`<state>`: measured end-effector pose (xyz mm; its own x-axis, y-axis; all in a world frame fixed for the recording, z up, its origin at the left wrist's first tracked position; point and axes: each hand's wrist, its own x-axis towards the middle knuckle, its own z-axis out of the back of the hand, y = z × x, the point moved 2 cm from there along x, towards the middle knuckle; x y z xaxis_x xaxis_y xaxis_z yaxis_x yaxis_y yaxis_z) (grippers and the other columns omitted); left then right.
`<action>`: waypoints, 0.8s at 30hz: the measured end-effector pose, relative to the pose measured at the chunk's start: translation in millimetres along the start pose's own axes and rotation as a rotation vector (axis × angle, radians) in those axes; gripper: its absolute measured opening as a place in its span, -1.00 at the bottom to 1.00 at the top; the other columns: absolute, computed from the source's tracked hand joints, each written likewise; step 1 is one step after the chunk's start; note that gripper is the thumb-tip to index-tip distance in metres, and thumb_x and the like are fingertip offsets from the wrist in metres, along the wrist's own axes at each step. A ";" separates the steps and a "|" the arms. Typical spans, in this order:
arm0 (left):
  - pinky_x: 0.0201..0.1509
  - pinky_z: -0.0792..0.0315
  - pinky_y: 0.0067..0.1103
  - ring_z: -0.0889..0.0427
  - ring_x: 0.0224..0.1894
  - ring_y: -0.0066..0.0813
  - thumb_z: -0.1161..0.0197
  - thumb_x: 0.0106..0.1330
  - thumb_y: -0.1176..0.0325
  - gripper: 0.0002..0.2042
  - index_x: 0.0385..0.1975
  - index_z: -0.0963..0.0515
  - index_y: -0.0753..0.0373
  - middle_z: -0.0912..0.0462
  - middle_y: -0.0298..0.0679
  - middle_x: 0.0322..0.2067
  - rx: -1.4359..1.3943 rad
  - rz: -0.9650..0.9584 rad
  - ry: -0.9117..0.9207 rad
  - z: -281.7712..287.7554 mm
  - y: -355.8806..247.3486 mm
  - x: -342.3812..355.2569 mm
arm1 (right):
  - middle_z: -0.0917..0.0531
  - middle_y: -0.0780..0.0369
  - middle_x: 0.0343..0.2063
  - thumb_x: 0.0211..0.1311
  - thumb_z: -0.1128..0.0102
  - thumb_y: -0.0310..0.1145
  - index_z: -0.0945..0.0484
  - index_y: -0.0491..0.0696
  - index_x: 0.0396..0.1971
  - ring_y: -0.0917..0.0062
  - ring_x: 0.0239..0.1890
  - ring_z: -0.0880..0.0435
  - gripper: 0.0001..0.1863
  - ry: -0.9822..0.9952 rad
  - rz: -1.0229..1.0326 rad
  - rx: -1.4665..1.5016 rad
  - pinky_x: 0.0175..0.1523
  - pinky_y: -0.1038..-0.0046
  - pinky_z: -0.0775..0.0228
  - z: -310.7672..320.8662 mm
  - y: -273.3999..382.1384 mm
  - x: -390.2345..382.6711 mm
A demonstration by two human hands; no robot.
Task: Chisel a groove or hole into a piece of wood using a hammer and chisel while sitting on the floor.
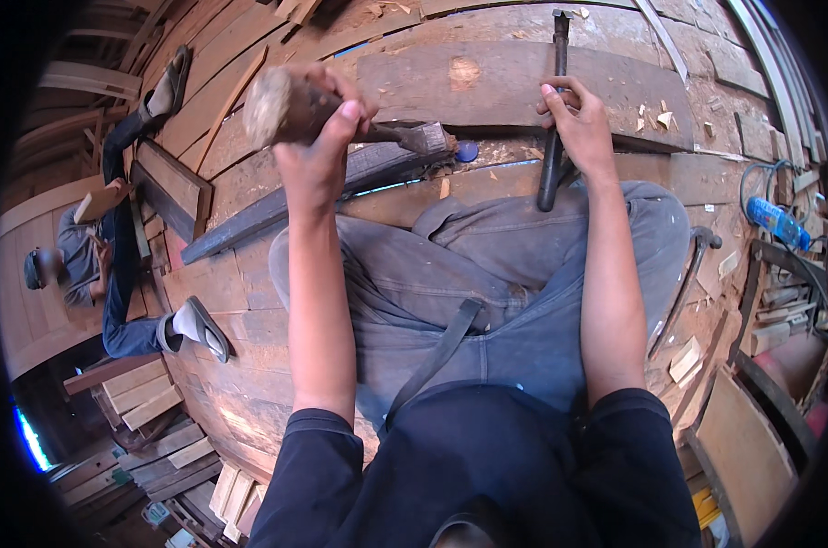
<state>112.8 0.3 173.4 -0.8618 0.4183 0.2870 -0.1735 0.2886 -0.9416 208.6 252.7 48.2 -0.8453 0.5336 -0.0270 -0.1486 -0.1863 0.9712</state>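
My left hand [318, 137] is closed around the thick wooden handle [281, 108] of a chisel, whose struck end is frayed and pale. Its metal blade [418, 139] reaches right to the end of a long dark timber [341, 187]. That timber lies at a slant on the floor, just beyond my legs. In my right hand [574, 114], bent fingers and thumb hold a hammer [551, 164] loosely at its dark handle. The hammer's head [562, 18] points away from me, and the handle's butt is near my right knee.
A wide plank [514, 78] lies beyond the timber, with wood chips [665, 120] on it. At right are a bottle [777, 222], a curved metal bar [688, 283] and scrap wood. Another person [85, 251] sits at left holding a wooden block, near stacked boards [140, 393].
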 end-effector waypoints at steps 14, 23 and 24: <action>-0.45 -0.36 -0.68 -0.49 -0.52 -0.59 -0.31 0.21 0.48 -0.76 -0.24 -0.37 0.28 -0.46 -0.34 -0.51 0.131 -0.087 0.001 -0.6 13.7 10.1 | -0.61 0.02 -0.52 0.22 -0.25 -0.16 -0.23 -0.23 -0.10 0.25 -0.40 -0.68 -0.48 -0.018 -0.240 -0.417 -0.37 0.30 -0.50 -3.3 -37.9 -45.4; -0.27 -0.48 -0.58 -0.58 -0.41 -0.60 -0.41 0.02 0.37 -0.77 -0.40 -0.56 0.34 -0.63 -0.26 -0.47 0.183 -0.175 -0.128 6.3 1.7 6.6 | -0.31 0.35 -0.63 0.44 0.07 -0.07 -0.27 -0.05 -0.19 0.75 -0.77 -0.23 -0.68 0.033 -0.197 0.322 -0.71 0.68 -0.10 38.1 114.0 -86.8; -0.27 -0.48 -0.58 -0.58 -0.41 -0.60 -0.41 0.02 0.37 -0.77 -0.40 -0.56 0.34 -0.63 -0.26 -0.47 0.165 -0.180 -0.154 7.6 0.5 6.3 | -0.30 0.35 -0.64 0.44 0.08 -0.04 -0.27 -0.05 -0.17 0.73 -0.77 -0.23 -0.66 0.048 -0.084 0.279 -0.71 0.68 -0.10 48.3 136.4 -95.0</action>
<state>103.6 -3.5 173.4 -0.8701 0.2334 0.4340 -0.3948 0.1969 -0.8974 293.4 216.5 194.7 -0.8601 0.4970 -0.1146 -0.0777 0.0944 0.9925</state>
